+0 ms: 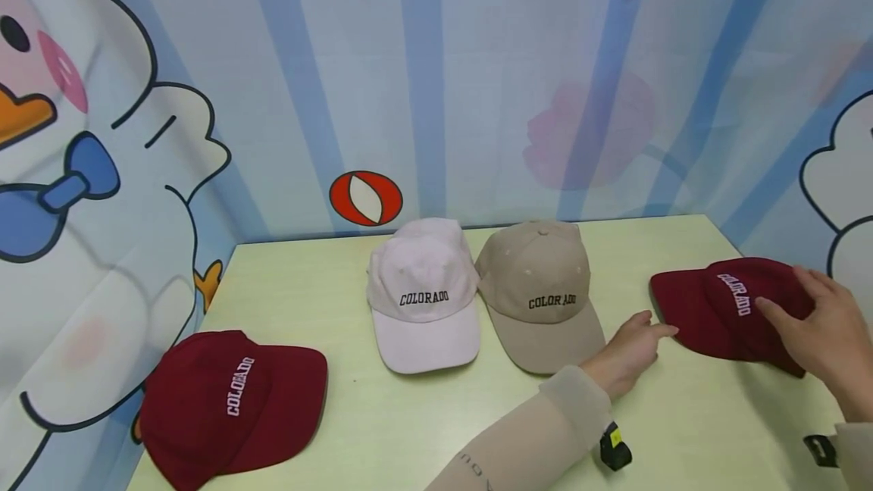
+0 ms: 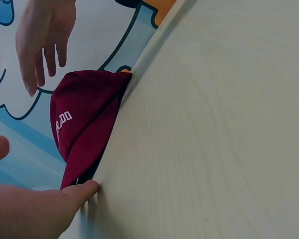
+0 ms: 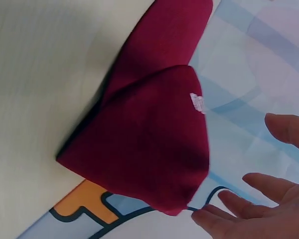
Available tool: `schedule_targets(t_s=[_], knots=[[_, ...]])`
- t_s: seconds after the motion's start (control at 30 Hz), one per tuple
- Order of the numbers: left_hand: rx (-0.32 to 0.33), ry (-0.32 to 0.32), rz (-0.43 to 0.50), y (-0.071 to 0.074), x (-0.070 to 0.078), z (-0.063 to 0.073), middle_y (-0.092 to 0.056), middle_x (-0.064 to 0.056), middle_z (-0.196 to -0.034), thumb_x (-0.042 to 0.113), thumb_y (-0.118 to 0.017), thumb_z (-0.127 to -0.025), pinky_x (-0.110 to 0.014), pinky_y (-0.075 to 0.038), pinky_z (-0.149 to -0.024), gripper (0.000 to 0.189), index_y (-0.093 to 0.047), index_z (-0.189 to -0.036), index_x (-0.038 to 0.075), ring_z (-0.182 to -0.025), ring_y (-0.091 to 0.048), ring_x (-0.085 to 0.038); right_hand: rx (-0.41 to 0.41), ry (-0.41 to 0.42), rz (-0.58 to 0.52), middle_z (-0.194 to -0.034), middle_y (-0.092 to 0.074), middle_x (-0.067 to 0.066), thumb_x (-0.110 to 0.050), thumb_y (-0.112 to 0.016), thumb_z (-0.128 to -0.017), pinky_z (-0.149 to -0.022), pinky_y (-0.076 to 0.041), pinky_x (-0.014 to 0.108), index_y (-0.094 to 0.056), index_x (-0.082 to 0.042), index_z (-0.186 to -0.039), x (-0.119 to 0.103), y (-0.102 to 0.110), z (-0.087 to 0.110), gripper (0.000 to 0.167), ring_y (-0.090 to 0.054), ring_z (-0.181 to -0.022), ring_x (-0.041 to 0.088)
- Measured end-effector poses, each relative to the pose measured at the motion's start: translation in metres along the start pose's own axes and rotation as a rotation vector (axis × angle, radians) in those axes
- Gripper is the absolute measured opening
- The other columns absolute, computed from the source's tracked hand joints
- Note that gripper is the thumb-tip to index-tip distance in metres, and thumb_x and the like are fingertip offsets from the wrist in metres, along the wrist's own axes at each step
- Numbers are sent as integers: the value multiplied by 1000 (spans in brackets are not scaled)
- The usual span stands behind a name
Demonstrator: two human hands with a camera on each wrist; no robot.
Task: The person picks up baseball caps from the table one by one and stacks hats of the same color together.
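A maroon baseball cap (image 1: 736,309) with white COLORADO lettering lies at the table's right edge, its brim pointing left. My left hand (image 1: 630,351) is beside the tip of that brim; in the left wrist view a fingertip (image 2: 89,189) meets or nearly meets it, the thumb spread away. Around the crown my right hand (image 1: 828,332) is spread, and the right wrist view shows its relaxed fingers (image 3: 239,204) apart from the cap (image 3: 149,134). Neither hand grips it.
A white cap (image 1: 426,294) and a beige cap (image 1: 542,294) sit side by side at the back middle. Another maroon cap (image 1: 232,408) lies front left on the pale table (image 1: 382,430). Behind hangs a printed cartoon backdrop (image 1: 477,82).
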State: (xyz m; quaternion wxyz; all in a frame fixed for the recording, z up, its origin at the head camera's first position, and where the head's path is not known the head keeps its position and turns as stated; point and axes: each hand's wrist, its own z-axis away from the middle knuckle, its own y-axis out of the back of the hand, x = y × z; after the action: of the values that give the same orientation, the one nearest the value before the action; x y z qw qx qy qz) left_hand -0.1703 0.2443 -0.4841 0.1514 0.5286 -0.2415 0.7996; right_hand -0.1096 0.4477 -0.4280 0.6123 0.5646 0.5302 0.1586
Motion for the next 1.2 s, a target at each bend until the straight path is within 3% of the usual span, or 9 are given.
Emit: schedule_targets(t_s=[0.13, 0.37, 0.63, 0.77, 0.83, 0.97, 1.03, 1.1, 1.2], knots=[[-13, 7, 60, -5, -4, -4, -39, -13, -162, 16, -61, -99, -48, -40, -120, 63, -38, -156, 2, -149, -42, -33, -40, -73, -39, -166, 1, 39, -29, -48, -109, -115, -23, 76, -3, 4, -162, 5, -3, -4, 77, -8, -152, 61], [-41, 6, 127, -9, -10, -11, -41, -11, -161, 9, -61, -98, -51, -40, -119, 60, -42, -154, 4, -148, -44, -34, -68, -319, -92, -165, 1, 40, -25, -49, -107, -109, -35, 75, 2, 3, -163, 7, -6, -14, 81, -17, -148, 62], [-57, 30, 157, -10, -11, -8, -40, -15, -162, 6, -63, -96, -51, -42, -118, 66, -37, -156, 2, -148, -44, -31, -137, -512, -276, -167, 1, 36, -41, -43, -108, -117, -27, 69, 7, 8, -161, 16, -11, -20, 87, -13, -153, 57], [-85, 32, 162, -8, -9, -5, -48, -15, -156, 6, -62, -96, -52, -41, -118, 63, -38, -155, 2, -145, -48, -34, -197, -555, -392, -169, -2, 33, -48, -41, -107, -120, -27, 66, 5, 7, -161, 19, -11, -22, 90, -15, -155, 53], [-103, 36, 163, -6, -8, -4, -50, -15, -155, 6, -61, -97, -53, -40, -119, 63, -37, -155, 2, -145, -48, -35, -207, -561, -424, -169, -9, 31, -51, -42, -106, -119, -30, 65, -1, 5, -163, 18, -12, -23, 89, -24, -152, 52], [-110, 40, 158, -2, -6, 1, -53, -17, -152, 7, -63, -96, -52, -42, -118, 68, -33, -157, -1, -143, -50, -34, -185, -525, -459, -169, -21, 26, -52, -48, -104, -117, -38, 61, -13, -8, -167, 12, -13, -25, 84, -46, -129, 44], [-103, 41, 144, 0, -5, 5, -55, -17, -149, 7, -64, -95, -50, -43, -117, 71, -32, -157, -2, -141, -53, -32, -163, -511, -480, -166, -30, 23, -52, -52, -103, -102, -56, 50, -18, -20, -167, 7, -12, -25, 79, -55, -108, 28], [-107, 42, 118, 4, -3, 10, -58, -15, -146, 8, -64, -95, -48, -44, -116, 73, -30, -158, -2, -139, -55, -28, -138, -497, -526, -148, -50, 16, -49, -58, -102, -81, -62, 35, -24, -30, -166, 2, -9, -25, 75, -56, -91, 12], [-128, 30, 53, 8, 2, 19, -63, -8, -140, 11, -64, -95, -43, -46, -115, 67, -37, -156, 3, -135, -58, -21, -96, -462, -595, -123, -56, -9, -44, -65, -100, -53, -49, 15, -34, -40, -160, -8, -4, -21, 68, -50, -75, -7]])
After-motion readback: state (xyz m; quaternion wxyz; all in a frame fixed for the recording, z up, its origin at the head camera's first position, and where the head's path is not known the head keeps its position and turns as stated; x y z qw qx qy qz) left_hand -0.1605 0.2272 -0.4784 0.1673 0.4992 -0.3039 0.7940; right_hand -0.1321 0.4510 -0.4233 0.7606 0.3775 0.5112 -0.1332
